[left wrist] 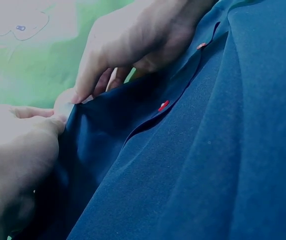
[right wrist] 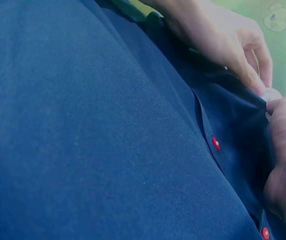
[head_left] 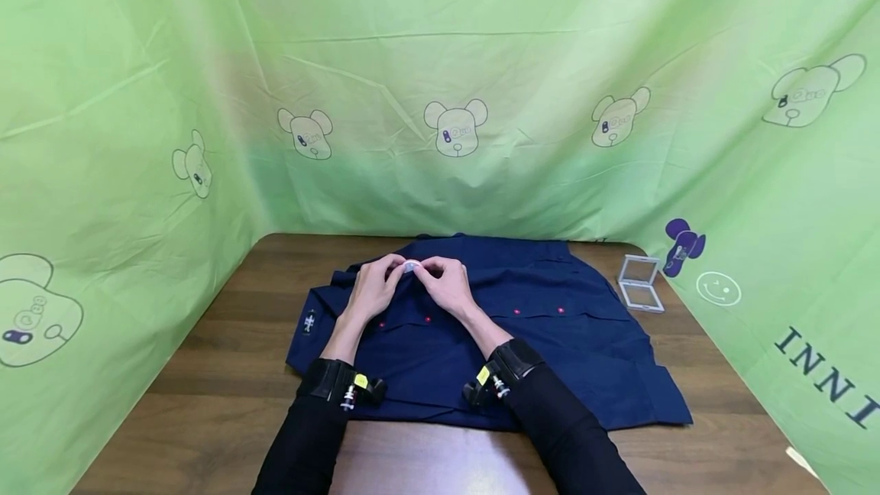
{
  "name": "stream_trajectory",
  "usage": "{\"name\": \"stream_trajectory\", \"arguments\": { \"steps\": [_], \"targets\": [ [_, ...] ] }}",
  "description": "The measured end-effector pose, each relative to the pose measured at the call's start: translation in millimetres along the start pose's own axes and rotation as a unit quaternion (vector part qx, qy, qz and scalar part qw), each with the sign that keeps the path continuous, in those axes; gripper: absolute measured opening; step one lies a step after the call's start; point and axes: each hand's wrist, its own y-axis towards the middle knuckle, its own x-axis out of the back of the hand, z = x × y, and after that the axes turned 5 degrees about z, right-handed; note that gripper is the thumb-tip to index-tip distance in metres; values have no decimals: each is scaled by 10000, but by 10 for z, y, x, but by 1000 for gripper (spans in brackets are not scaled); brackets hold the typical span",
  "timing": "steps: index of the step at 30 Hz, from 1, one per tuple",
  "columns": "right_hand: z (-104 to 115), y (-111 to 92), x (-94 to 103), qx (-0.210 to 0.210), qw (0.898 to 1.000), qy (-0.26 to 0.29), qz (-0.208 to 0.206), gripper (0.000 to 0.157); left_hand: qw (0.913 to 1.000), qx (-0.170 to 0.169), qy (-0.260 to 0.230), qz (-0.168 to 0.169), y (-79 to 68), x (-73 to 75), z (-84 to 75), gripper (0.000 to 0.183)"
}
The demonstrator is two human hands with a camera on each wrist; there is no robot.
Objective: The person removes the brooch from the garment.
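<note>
The left hand (head_left: 371, 289) and the right hand (head_left: 448, 286) meet at the raised edge of the shirt (head_left: 577, 373). Both pinch a small white piece (head_left: 411, 265) between thumb and fingers; the piece sits at the fabric edge, partly covered by the fingertips. The dark blue shirt lies spread on the wooden surface (head_left: 206, 403), beneath both hands and forearms. Red buttons (head_left: 517, 312) run in a line along the shirt, on the wearer's side of the pinched edge. A patch (head_left: 309, 321) is located near the shirt's left edge. A hinged case (head_left: 641, 283), unfolded, stands beside the shirt at the right. Green cloth (head_left: 385, 197) encloses the surface at the back and sides.
</note>
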Motion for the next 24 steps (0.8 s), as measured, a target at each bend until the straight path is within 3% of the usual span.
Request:
{"name": "stream_trajectory", "arguments": {
  "steps": [24],
  "targets": [
    [-18,-29,-6,9,10000,13,28,12,9999,-4,67,75,-7,-4,-6,17]
  ]
}}
